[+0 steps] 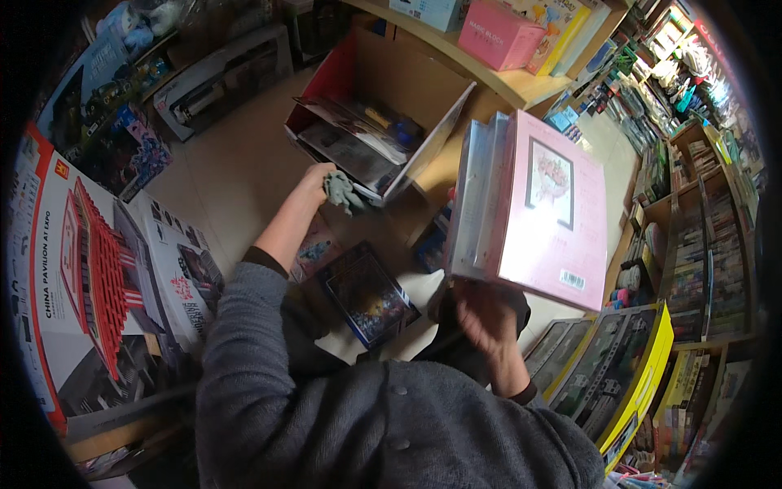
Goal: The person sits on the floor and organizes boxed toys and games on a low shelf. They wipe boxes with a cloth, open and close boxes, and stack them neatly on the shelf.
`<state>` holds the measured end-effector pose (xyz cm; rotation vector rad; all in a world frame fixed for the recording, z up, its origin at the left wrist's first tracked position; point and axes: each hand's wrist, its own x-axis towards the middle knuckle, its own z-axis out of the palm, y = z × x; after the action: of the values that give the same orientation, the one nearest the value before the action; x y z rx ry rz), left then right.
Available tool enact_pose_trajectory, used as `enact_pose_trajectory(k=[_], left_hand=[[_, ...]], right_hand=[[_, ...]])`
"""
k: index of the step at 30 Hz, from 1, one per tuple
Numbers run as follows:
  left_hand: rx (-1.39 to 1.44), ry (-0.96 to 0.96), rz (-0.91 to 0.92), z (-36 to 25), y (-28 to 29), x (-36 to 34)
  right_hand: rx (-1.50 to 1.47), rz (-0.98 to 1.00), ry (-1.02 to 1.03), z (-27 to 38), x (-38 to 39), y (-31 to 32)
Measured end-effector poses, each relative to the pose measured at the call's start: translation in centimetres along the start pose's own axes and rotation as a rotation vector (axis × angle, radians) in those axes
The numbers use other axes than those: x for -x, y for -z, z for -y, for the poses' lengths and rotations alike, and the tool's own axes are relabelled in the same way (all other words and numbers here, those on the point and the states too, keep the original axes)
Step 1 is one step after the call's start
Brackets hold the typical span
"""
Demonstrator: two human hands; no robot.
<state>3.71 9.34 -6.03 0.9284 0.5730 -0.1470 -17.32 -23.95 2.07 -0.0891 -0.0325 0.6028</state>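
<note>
An open carton [407, 81] is standing ahead, flat items lying inside. To its right, a pink box [582, 212] is sitting directly above the right hand [489, 322]; whether those fingers are gripping it, I cannot tell. The left hand [316, 183] is clenching a grey-green cloth [344, 196], which is bulging rightward from the fist, just beside the carton's near edge.

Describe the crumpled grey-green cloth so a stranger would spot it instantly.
Find the large open cardboard box, brown inside, top centre. By its near edge, the left hand clutches the cloth. Soft, bunched folds set it apart from the stiff pink box to its right.
</note>
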Motion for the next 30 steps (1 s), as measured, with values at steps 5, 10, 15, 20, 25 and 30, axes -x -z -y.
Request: enact_pose_trajectory(k=[5, 10, 15, 20, 25, 30], left_hand=[[-0.071, 0.02, 0.065, 0.4, 8.0, 4.6], [-0.172, 0.096, -0.081, 2.6, 14.9, 8.4], [-0.237, 0.233, -0.133, 5.9, 17.9, 8.1], [-0.199, 0.346, -0.043, 9.6, 19.1, 5.0], [-0.191, 0.492, 0.028, 11.9, 18.9, 1.6], [-0.306, 0.533, 0.072, 11.8, 17.4, -1.5]], right_hand=[[0.102, -0.191, 0.287, 0.3, -2.7, -0.8], [0.14, -0.146, 0.319, 0.7, -4.2, -0.3], [0.311, -0.224, 0.216, 0.7, -4.2, 2.6], [0.653, -0.542, -0.136, -1.6, -3.9, 10.1], [0.822, -0.788, -0.353, -3.7, -7.6, 17.3], [1.104, -0.562, -0.363, -5.0, -11.0, 20.0]])
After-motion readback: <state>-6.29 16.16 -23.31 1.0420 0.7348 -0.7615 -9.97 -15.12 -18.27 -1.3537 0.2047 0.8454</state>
